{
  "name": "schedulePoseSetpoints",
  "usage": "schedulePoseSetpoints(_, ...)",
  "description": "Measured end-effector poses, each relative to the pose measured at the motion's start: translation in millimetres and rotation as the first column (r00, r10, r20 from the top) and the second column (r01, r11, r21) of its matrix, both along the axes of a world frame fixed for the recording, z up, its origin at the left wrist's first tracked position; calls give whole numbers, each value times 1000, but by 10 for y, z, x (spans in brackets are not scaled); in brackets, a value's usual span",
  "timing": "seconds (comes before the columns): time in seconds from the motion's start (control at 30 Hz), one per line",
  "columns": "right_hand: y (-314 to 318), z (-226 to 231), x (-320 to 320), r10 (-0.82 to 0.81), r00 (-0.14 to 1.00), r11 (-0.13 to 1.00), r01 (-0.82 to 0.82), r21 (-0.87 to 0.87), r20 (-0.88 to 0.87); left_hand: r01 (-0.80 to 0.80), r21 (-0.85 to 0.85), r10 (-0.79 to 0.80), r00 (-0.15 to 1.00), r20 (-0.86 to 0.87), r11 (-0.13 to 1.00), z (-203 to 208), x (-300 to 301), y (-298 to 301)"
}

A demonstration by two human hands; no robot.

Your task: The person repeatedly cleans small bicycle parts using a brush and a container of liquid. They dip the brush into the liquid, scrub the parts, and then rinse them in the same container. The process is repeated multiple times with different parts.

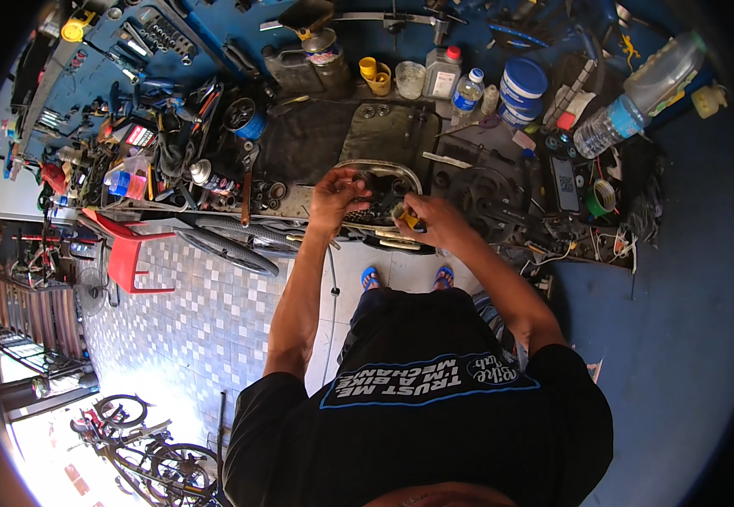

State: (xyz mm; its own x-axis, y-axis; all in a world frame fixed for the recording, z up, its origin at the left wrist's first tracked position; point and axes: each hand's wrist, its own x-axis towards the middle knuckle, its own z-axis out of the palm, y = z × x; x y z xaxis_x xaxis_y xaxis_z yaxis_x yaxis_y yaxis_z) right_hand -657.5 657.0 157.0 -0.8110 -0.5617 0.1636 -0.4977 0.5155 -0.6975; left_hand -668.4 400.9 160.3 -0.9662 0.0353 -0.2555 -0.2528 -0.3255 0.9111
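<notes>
My left hand [339, 200] is raised over the near edge of the bench, fingers curled in a pinch. What it holds, if anything, is too small and dark to make out. My right hand [436, 220] grips a yellow-and-black handled tool [411, 221], with a pale tuft like brush bristles at its upper end. Between and behind the hands lies a shallow tray with a rounded metal rim [415, 176], small dark parts inside it. Both hands are close to this tray and apart from each other.
Bottles, a blue tub [522, 84] and a grey jerrycan [304, 69] line the back. A spray can [206, 175] and a wrench [247, 188] lie left. A phone [565, 184] sits right. Bicycle tyres [230, 249] and a red chair [133, 260] stand left below the bench.
</notes>
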Motion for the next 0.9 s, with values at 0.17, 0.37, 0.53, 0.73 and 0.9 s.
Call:
schedulePoseSetpoints(0.17, -70, -20, -31, -125, 992, 990, 124, 62, 10, -40, 17, 40, 999, 29, 999, -69, -6, 25)
schedulePoseSetpoints(0.37, -95, 89, -27, -122, 992, 988, 126, -87, 42, -48, 149, 37, 996, 79, 988, -135, 25, -58)
schedulePoseSetpoints(0.53, -9, 24, -45, -3, 999, 1000, 2, -15, -35, -52, 362, 26, 997, 76, 931, -110, 43, -77)
schedulePoseSetpoints(0.73, 69, 291, -169, -18, 994, 971, -9, -239, -109, 3, 282, -46, 988, 144, 959, 23, 57, -51)
schedulePoseSetpoints(0.9, -68, 598, -258, 77, 878, 990, -124, -69, -472, 21, 197, -72, 964, 254, 980, -103, -3, -36)
